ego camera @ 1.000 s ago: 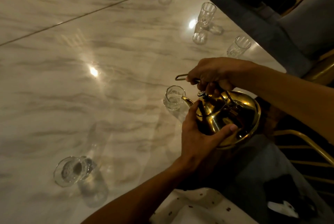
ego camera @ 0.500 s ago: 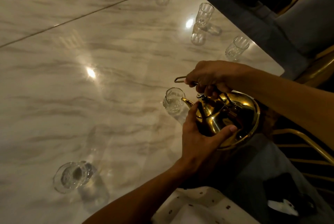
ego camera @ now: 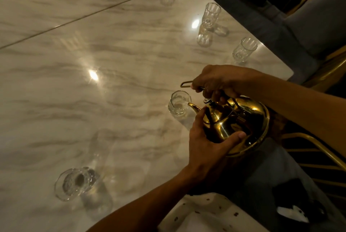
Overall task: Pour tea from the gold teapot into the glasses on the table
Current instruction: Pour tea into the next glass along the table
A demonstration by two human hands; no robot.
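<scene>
Well, gold teapot [ego camera: 236,123] unbranded, spout prob. over glass [ego camera: 179,105].

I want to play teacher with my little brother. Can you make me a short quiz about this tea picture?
1. True or false: the teapot is standing flat on the table.
2. Which hand holds the wire handle? A) left B) right
3. Fill in: the spout points at the rim of a ____.

Key
1. False: it is tipped and lifted.
2. B: the right hand grips the handle; the left hand cups the pot's body.
3. Glass: the nearest glass, beside the spout.
</scene>
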